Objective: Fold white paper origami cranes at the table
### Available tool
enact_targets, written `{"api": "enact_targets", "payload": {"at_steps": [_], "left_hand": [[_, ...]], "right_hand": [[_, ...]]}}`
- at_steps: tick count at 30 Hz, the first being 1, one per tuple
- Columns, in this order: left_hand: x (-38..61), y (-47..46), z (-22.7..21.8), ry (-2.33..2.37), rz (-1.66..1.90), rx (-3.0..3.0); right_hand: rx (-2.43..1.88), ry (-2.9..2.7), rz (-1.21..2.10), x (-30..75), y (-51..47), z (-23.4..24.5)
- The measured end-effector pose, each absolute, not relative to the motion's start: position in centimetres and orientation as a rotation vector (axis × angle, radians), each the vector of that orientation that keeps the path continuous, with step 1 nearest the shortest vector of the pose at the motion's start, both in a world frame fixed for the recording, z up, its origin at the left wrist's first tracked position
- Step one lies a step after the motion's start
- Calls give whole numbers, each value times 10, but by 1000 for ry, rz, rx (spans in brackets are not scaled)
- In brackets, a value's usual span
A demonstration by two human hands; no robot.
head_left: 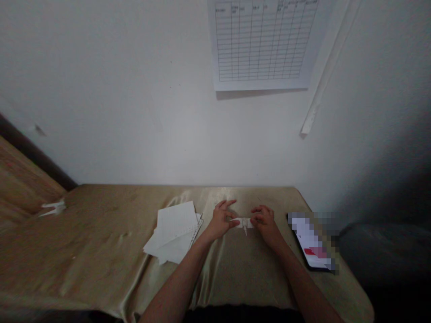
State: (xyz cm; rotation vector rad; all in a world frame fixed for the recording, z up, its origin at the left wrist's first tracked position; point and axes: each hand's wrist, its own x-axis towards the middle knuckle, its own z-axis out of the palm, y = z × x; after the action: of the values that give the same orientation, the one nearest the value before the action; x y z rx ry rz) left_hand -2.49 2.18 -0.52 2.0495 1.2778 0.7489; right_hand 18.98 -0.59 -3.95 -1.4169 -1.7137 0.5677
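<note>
A small strip of folded white paper (pixel 245 222) lies level between my two hands, just over or on the tablecloth. At its middle is a crossed or knotted-looking fold, with a thin pointed piece hanging down toward me. My left hand (pixel 223 220) pinches the left end between thumb and index finger, the other fingers stretched away from it. On the right end, my right hand (pixel 264 220) has a similar pinch, its remaining fingers lifted and curved. To the left of my left forearm rests a loose pile of white paper sheets (pixel 175 226), some with torn, perforated edges.
A phone (pixel 311 244) with a lit screen lies at the table's right side, partly blurred out. The satin tablecloth (pixel 101 242) has wrinkles. White scraps (pixel 54 207) sit far left. A printed chart (pixel 262 45) and a cable duct (pixel 323 80) are on the wall.
</note>
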Motion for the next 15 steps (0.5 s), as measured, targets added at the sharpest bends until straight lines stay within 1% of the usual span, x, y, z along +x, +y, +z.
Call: {"api": "enact_targets", "payload": {"at_steps": [6, 15], "left_hand": [[-23, 20, -5, 1307, 750, 2073], [-15, 20, -8, 1368, 988, 1972]], "right_hand": [[-1418, -1697, 624, 192, -7, -37], [-1433, -1619, 573, 192, -8, -36]]}}
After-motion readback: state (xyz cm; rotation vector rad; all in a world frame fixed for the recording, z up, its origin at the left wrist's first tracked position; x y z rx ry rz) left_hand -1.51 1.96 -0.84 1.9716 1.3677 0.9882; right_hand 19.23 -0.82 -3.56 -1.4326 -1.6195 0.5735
